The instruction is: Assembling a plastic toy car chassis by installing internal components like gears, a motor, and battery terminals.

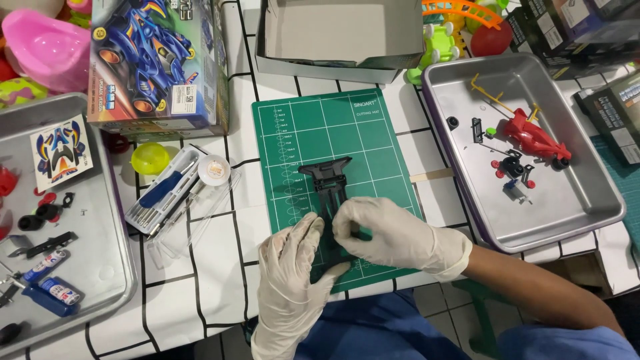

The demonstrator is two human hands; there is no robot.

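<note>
Black plastic, a toy-car chassis (328, 190) lies lengthwise on the green cutting mat (300, 127), its near end gripped between both gloved hands. The left hand (293, 267) cups it from seven o'clock, fingers curled; the right hand (387, 233) pinches at four o'clock. Pressing evenly, with the part flat on the mat, seems wisest. A metal tray (580, 213) with a red car body (537, 137) sits at two o'clock, a screwdriver case (163, 193) at nine.

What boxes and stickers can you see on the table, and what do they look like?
Toy car box: top left, upright, blue racing car picture.
Open cardboard box: top middle, behind the green cutting mat, grey inside.
Sticker sheet: in the left metal tray, white with blue, red and yellow shapes.
Dark boxes: top right corner, stacked.
</note>
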